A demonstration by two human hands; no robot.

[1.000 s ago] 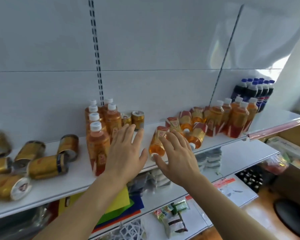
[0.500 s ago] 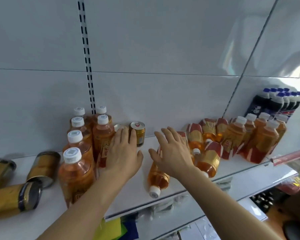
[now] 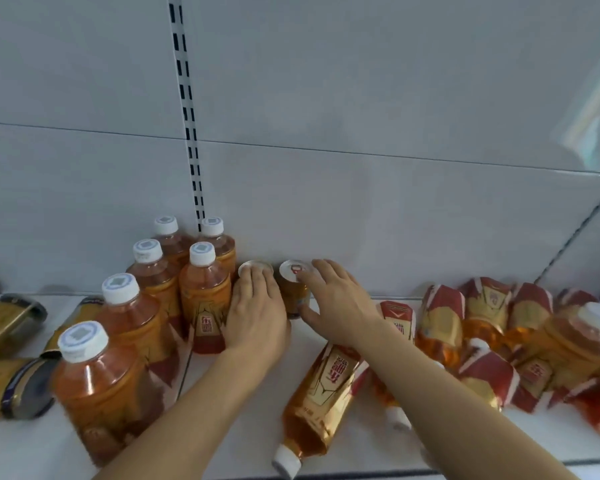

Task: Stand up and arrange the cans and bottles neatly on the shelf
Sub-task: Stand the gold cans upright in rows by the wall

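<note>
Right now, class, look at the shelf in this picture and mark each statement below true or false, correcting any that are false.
1. Two gold cans stand upright at the back wall. True: the left can and the right can stand side by side.
2. The left hand rests on the left can. True.
3. The right hand grips a bottle. False: its fingers are at the right can's top and side.
4. All the orange bottles stand upright. False: one bottle lies on its side, cap towards the shelf's front edge.
5. The cans at far left are upright. False: those cans lie on their sides.
</note>
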